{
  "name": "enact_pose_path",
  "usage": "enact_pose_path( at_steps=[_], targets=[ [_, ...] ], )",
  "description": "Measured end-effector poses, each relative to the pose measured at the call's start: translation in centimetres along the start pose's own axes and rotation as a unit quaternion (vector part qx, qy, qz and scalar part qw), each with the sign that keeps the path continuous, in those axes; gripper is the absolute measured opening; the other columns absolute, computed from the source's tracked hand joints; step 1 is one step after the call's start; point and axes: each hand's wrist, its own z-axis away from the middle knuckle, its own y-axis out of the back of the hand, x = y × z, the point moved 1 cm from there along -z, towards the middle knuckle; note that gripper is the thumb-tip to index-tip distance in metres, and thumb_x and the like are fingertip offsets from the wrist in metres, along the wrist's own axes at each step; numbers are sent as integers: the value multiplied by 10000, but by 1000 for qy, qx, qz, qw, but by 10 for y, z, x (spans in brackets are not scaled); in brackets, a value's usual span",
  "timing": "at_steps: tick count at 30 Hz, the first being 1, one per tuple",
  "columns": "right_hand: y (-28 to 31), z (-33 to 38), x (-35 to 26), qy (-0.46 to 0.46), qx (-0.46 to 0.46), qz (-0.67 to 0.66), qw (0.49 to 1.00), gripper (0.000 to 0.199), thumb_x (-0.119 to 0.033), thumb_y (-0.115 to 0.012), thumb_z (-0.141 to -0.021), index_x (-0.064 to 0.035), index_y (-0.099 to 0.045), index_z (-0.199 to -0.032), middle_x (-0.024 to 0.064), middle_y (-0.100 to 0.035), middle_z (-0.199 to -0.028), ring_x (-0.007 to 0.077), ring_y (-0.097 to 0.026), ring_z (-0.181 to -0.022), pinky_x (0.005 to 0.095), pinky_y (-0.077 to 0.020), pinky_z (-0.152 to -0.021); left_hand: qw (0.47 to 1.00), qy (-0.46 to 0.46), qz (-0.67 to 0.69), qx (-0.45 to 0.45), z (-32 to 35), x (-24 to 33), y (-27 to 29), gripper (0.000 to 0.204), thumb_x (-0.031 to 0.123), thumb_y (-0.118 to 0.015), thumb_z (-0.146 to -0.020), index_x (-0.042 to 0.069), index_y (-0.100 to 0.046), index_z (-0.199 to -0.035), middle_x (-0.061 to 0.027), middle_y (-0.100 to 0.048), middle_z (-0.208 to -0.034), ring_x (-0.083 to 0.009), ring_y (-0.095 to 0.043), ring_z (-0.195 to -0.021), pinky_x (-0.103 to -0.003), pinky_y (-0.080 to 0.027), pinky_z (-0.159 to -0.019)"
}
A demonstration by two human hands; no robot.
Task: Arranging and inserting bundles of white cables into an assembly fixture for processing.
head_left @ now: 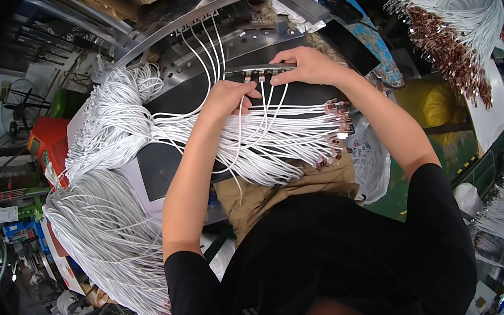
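Far on the left, a very big bunch of white cables (108,236) hangs down off the tabletop (159,165), and it looks like these are waiting their turn. A bit further in, more white cables loop over the dark tabletop and run toward the middle. The left hand (224,95) rests there with its fingers (246,88) curled in, pinching the end of one thin white cable right at the long metal bar (259,68). A few cable ends already sit in the bar side by side, and there looks to be room for more. Behind the bar, four cables run up into a shiny metal machine (201,39). The right hand (307,66) lies on top of the bar, fingers bent down and pressing on it to keep it flat; it has no cable in it as far as I can tell. Under the right arm, a neat row of cables with small metal plugs (338,119) lies across the tabletop. Far on the right, another big bunch with brown metal ends (451,51) hangs apart. So the job seems only partly done, with lots left.
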Motion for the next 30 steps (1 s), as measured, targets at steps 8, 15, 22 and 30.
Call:
enact_pose_path(
  at_steps=[8, 15, 22, 30],
  targets=[
    [4, -11, -19, -93, -24, 192, 977, 335, -316, -749, -875, -46, -695, -1065, 89, -706, -956, 229, -647, -870, 328, -484, -790, 955, -59, -287, 47, 38, 36, 7, 412, 429, -654, -942, 40, -768, -868, -4, -655, -659, -108, -582, -555, -237, -439, -543],
    [-15, -149, -11, 312, 361, 293, 828, 296, -333, -647, -928, -53, -696, -1011, 123, -650, -1008, 340, -594, -1056, 444, -482, -875, 941, -132, 154, 271, -6, 18, 69, 482, 408, -593, -991, -7, -603, -1237, -88, -709, -933, -165, -634, -711, -234, -477, -652],
    [17, -289, 26, 268, 338, 228, 873, 203, -235, -580, -944, -39, -634, -959, 127, -638, -929, 289, -612, -875, 429, -502, -775, 968, -57, 245, 4, 6, 16, 46, 499, 381, -569, -1021, -29, -545, -1305, -41, -619, -825, -71, -453, -602, -216, -330, -545],
    [19, -302, 39, 332, 319, 111, 881, 166, -233, -646, -918, -68, -626, -916, 72, -595, -843, 229, -573, -794, 380, -493, -693, 969, -225, 20, -104, 95, 48, 80, 380, 300, -568, -1010, -29, -606, -1197, -11, -564, -737, -77, -445, -581, -228, -341, -526]
  ],
)
